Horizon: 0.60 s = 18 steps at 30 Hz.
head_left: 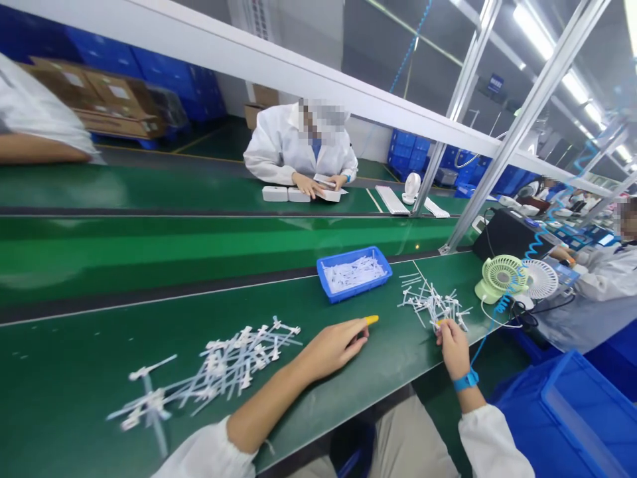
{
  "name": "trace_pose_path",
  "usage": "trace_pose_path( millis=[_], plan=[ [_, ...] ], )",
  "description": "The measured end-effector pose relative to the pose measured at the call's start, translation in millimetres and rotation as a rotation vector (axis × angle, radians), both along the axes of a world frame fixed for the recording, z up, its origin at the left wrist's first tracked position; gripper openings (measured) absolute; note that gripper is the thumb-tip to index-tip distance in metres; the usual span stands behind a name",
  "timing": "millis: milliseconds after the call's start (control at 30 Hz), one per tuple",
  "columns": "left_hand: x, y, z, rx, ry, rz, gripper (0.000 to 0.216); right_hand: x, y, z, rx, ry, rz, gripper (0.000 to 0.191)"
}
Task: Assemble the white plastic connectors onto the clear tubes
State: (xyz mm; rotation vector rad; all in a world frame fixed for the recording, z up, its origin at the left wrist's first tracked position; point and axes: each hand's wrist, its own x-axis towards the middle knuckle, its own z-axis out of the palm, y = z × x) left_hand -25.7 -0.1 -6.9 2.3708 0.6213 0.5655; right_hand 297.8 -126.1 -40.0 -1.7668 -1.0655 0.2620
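Both our hands seem busy picking, left hand (339, 342) fingers loosely spread, right hand (454, 346) fingers bunched (pinching or not, we cannot tell) at the white strips (435, 306) by their tips, where freeing one calls for a light touch, the blue tray (361, 290) beyond our left fingertips.

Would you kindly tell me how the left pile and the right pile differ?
The left pile spreads wider; the right pile is more compact. The left pile lies beside the left forearm, the right pile at the right hand. Both are loose tangles of pale strips.
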Motion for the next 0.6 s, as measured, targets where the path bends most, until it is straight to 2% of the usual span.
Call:
trace_pose_path(
  millis=[67,233,400,500,600],
  plan=[
    [0,-1,-1.0,-0.001,0.005,-0.01,0.04,-2,6,-0.3,-0.025,0.0,0.003,0.046],
    [0,-1,-0.4,0.014,0.024,0.005,0.032,1,11,-1.8,-0.051,0.014,0.027,0.045],
    [-1,2,0.3,0.004,-0.008,0.024,0.031,-2,13,-4.9,-0.061,0.043,-0.024,0.031],
    [-5,14,-15.8,0.003,-0.05,0.034,0.029,-8,17,-7.3,-0.024,0.048,-0.093,0.024],
    [-8,31,-46.9,0.044,-0.12,0.038,0.032,-13,19,-7.1,0.032,0.072,-0.137,0.023]
  ],
)
